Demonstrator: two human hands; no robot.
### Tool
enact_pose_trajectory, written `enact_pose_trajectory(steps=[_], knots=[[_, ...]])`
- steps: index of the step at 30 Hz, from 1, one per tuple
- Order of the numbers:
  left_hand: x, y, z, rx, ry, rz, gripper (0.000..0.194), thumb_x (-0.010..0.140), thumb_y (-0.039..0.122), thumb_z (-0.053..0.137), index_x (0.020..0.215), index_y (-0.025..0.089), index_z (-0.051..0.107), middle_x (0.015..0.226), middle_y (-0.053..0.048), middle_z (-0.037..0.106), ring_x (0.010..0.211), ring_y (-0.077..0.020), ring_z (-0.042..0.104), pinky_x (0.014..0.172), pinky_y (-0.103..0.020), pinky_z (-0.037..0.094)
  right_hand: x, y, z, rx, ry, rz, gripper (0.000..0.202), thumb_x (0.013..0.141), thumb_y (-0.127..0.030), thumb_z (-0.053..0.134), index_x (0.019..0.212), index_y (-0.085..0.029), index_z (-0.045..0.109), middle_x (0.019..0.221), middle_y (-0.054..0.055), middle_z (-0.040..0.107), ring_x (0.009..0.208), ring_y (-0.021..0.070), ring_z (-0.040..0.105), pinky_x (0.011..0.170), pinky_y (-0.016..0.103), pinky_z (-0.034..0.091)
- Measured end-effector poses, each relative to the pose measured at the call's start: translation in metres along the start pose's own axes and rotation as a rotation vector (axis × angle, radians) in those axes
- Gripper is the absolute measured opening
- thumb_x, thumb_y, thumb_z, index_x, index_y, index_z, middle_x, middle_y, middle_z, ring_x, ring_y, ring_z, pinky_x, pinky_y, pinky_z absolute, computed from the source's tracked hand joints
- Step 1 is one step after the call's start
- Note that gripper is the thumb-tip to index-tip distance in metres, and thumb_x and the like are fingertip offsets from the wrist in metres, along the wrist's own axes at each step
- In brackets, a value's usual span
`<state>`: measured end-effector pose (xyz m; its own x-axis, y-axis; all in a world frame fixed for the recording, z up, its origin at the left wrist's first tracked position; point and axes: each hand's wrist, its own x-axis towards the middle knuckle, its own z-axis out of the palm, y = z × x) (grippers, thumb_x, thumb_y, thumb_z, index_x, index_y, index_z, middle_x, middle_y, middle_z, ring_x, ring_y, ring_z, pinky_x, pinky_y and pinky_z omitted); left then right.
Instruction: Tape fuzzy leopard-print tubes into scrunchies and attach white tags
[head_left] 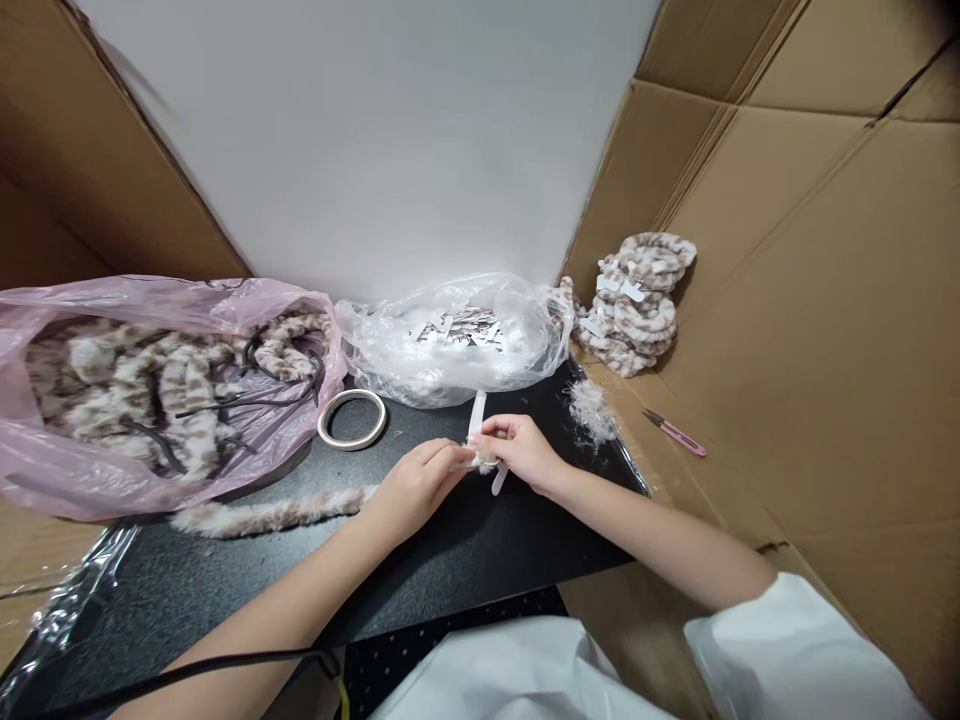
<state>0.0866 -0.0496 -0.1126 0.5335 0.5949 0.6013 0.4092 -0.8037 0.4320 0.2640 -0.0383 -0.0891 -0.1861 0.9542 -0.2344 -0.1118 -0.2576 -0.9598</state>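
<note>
A furry brown-and-white strip point(270, 512) lies across the dark table and runs behind my left forearm. My left hand point(420, 485) is closed, its fingertips pinching near the strip's pale end. A narrow white strip, like a tape or label point(478, 410), crosses that end, with its lower tail sticking out below my fingers. My right hand point(523, 450) pinches this white strip between thumb and fingers. Both hands' fingertips meet closely, and they partly hide the spot where the white strip and the fur touch.
A pink plastic bag point(300, 440) of furry pieces and black cords is at left. Behind my hands sits a clear bag point(375, 370) of white strips. A tape roll point(352, 420), fluff point(592, 410), pink-handled snips point(675, 433) and stacked furry loops point(634, 310) lie around. Cardboard walls flank the table.
</note>
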Motion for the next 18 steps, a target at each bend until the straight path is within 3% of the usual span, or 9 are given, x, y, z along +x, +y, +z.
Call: enact_pose_trajectory(steps=[2, 6, 10, 14, 18], knots=[[0.0, 0.006, 0.001, -0.13, -0.063, -0.086, 0.009, 0.092, 0.018, 0.053, 0.094, 0.017, 0.061, 0.081, -0.003, 0.067, 0.072, -0.0125, 0.064, 0.066, -0.021, 0.049, -0.009, 0.005, -0.002, -0.015, 0.013, -0.005, 0.021, 0.056, -0.029, 0.079, 0.062, -0.013, 0.066, 0.056, -0.002, 0.062, 0.05, 0.0073, 0.051, 0.05, 0.021, 0.039], [0.001, 0.019, 0.005, -0.338, -0.201, -0.265, 0.01, 0.089, 0.022, 0.056, 0.09, 0.018, 0.065, 0.079, -0.002, 0.068, 0.068, -0.0117, 0.061, 0.062, -0.02, 0.045, -0.028, 0.013, -0.007, 0.003, 0.07, 0.136, 0.017, 0.058, -0.028, 0.074, 0.062, -0.013, 0.067, 0.053, -0.002, 0.06, 0.049, 0.0078, 0.049, 0.05, 0.022, 0.036], [0.001, 0.024, 0.012, -0.457, -0.239, -0.449, 0.016, 0.088, 0.03, 0.059, 0.086, 0.017, 0.068, 0.078, -0.001, 0.069, 0.068, -0.0129, 0.06, 0.063, -0.022, 0.043, -0.033, 0.013, -0.005, 0.052, 0.133, 0.177, 0.014, 0.055, -0.027, 0.071, 0.057, -0.014, 0.065, 0.049, -0.003, 0.056, 0.049, 0.0081, 0.047, 0.049, 0.022, 0.035], [-0.001, 0.025, 0.017, -0.54, -0.25, -0.511, 0.02, 0.088, 0.032, 0.058, 0.081, 0.017, 0.07, 0.081, -0.003, 0.071, 0.074, -0.0151, 0.062, 0.07, -0.024, 0.044, -0.027, 0.008, 0.0, -0.013, 0.176, 0.096, 0.019, 0.058, -0.031, 0.071, 0.053, -0.015, 0.063, 0.05, -0.002, 0.056, 0.05, 0.0092, 0.048, 0.05, 0.023, 0.035], [0.0, 0.022, 0.018, -0.545, -0.223, -0.541, 0.022, 0.088, 0.033, 0.059, 0.08, 0.017, 0.07, 0.082, -0.003, 0.071, 0.075, -0.0156, 0.062, 0.071, -0.025, 0.044, -0.021, 0.004, -0.005, -0.285, 0.127, -0.141, 0.026, 0.067, -0.037, 0.069, 0.054, -0.015, 0.063, 0.052, -0.001, 0.057, 0.051, 0.01, 0.046, 0.052, 0.024, 0.035]])
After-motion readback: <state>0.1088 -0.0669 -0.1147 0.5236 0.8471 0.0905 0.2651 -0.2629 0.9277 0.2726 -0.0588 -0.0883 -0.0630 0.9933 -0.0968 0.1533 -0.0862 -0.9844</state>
